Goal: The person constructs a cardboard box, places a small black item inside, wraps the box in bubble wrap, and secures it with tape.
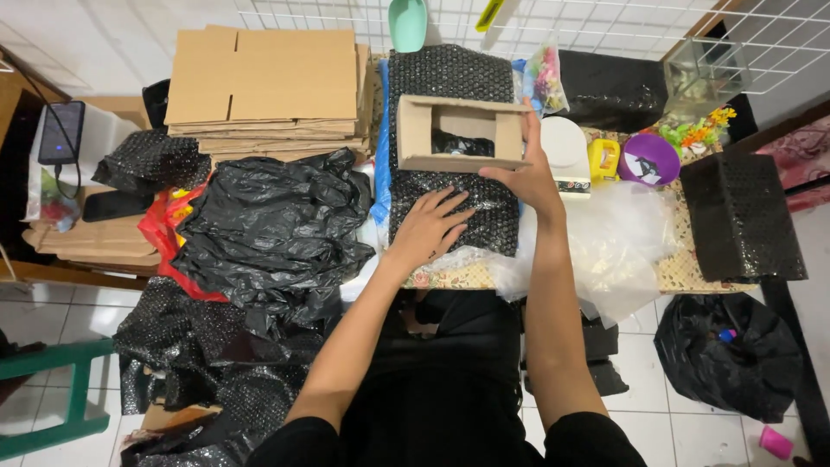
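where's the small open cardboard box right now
In the head view the small cardboard box sits at upper centre on the black bubble wrap sheet, held at its right end by the right hand, with the left hand flat just below it.

At frame centre you see black bubble wrap (450, 186) with a dotted pattern beneath a plain brown cardboard box (462, 134). At upper right, note the purple bowl (650, 159) and yellow tape dispenser (603, 159). At lower left, a green stool (52, 393).
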